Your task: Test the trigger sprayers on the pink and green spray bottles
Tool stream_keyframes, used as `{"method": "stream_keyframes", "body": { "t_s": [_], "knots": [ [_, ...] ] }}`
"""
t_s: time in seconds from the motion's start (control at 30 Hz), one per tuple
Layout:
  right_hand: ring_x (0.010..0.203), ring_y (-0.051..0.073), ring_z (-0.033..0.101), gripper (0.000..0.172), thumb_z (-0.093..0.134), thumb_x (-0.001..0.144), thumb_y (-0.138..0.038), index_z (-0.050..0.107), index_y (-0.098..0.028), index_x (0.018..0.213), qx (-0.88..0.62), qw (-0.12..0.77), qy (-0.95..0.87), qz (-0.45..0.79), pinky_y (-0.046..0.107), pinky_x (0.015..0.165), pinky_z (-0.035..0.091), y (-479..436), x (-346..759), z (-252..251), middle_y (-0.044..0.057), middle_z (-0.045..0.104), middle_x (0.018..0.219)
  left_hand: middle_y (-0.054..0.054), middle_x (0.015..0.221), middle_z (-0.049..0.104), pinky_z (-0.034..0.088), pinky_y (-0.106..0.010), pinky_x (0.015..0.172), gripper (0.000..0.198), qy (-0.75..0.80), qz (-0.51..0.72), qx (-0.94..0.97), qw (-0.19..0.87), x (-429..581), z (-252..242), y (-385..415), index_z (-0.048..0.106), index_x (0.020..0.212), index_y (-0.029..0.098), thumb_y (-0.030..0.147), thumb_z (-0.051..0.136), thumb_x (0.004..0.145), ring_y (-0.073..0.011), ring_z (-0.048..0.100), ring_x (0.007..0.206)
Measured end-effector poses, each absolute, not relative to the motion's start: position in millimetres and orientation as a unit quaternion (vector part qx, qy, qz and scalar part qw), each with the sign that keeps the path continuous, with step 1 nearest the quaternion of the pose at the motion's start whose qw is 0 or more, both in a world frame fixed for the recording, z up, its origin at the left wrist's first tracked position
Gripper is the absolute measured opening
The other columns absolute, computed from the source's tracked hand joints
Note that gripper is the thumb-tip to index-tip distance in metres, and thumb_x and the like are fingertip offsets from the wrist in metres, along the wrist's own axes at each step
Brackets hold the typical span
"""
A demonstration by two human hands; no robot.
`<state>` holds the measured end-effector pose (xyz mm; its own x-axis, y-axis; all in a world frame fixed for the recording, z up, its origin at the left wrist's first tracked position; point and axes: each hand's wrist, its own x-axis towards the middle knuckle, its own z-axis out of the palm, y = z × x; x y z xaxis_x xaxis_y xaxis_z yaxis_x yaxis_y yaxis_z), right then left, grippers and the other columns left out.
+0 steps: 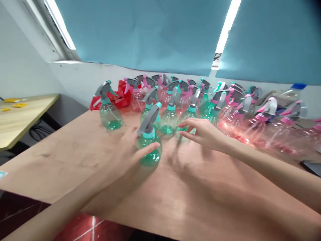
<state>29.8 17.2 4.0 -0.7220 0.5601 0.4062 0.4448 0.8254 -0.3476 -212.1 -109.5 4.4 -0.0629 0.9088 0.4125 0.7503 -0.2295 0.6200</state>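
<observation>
Wrapped around the body of a green spray bottle [149, 147], my left hand [130, 147] has its thumb across the front. The bottle has a grey trigger head and a turquoise collar, and stands nearly upright on the table. My right hand [204, 132] is to the right, thumb and fingers apart, with nothing visible between them. It hovers in front of another green spray bottle [187, 117] and partly hides it; whether it touches that bottle I cannot tell. A green bottle [168, 121] stands between my hands, a little farther back. Another green bottle [110, 115] stands alone at the left.
Several pink spray bottles [253, 129] crowd the right and back of the wooden table [75, 160]. A red plastic bag [122, 95] lies near the wall. At the far right back stands a clear bottle with a blue cap [298, 87]. A second table [32, 107] is at left.
</observation>
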Motion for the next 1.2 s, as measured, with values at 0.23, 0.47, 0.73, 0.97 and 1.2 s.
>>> {"method": "stream_keyframes", "body": {
  "t_s": [0.23,0.47,0.73,0.97,1.2],
  "knots": [
    [0.05,0.015,0.066,0.038,0.064,0.092,-0.041,0.061,-0.018,0.123,-0.334,0.239,-0.883,0.227,0.034,0.06,0.054,22.2,-43.1,28.7,0.006,0.075,0.095,-0.005,0.102,0.07,0.053,-0.043,0.084,0.049,0.723,0.371,0.581,0.048,-287.7,12.6,-101.6,0.063,0.112,0.026,0.058,0.069,0.077,-0.0291,0.067,0.091],
    [0.045,0.019,0.064,0.066,0.065,0.089,-0.047,0.044,-0.015,0.143,-0.403,0.191,-0.84,0.311,0.032,0.043,0.049,35.4,-67.4,31.0,0.009,0.074,0.084,-0.007,0.11,0.072,0.054,-0.042,0.091,0.048,0.707,0.396,0.582,0.072,-309.7,13.2,-64.1,0.061,0.113,0.023,0.052,0.073,0.076,-0.0306,0.067,0.104],
    [0.059,0.02,0.071,0.058,0.058,0.094,-0.042,0.039,-0.018,0.144,-0.387,0.192,-0.83,0.354,0.031,0.039,0.051,44.0,-87.1,31.8,0.018,0.064,0.125,-0.011,0.119,0.071,0.053,-0.045,0.093,0.051,0.714,0.37,0.592,0.057,-312.2,15.9,-37.9,0.06,0.118,0.02,0.048,0.071,0.077,-0.0327,0.066,0.112],
    [0.044,0.022,0.065,0.04,0.053,0.097,-0.045,0.049,-0.018,0.127,-0.332,0.195,-0.861,0.332,0.031,0.035,0.046,59.5,-96.4,15.0,0.009,0.07,0.075,-0.01,0.124,0.07,0.051,-0.042,0.098,0.048,0.712,0.364,0.599,0.048,-312.2,21.1,-24.9,0.061,0.12,0.019,0.04,0.072,0.079,-0.0311,0.065,0.115],
    [0.046,0.027,0.067,0.059,0.058,0.094,-0.048,0.041,-0.011,0.136,-0.406,0.144,-0.843,0.321,0.039,0.04,0.051,47.6,-103.4,26.0,0.01,0.07,0.071,-0.01,0.122,0.07,0.051,-0.044,0.096,0.05,0.709,0.363,0.605,0.025,-317.9,18.9,-15.6,0.06,0.123,0.019,0.041,0.072,0.08,-0.0323,0.066,0.112]
  ]
}}
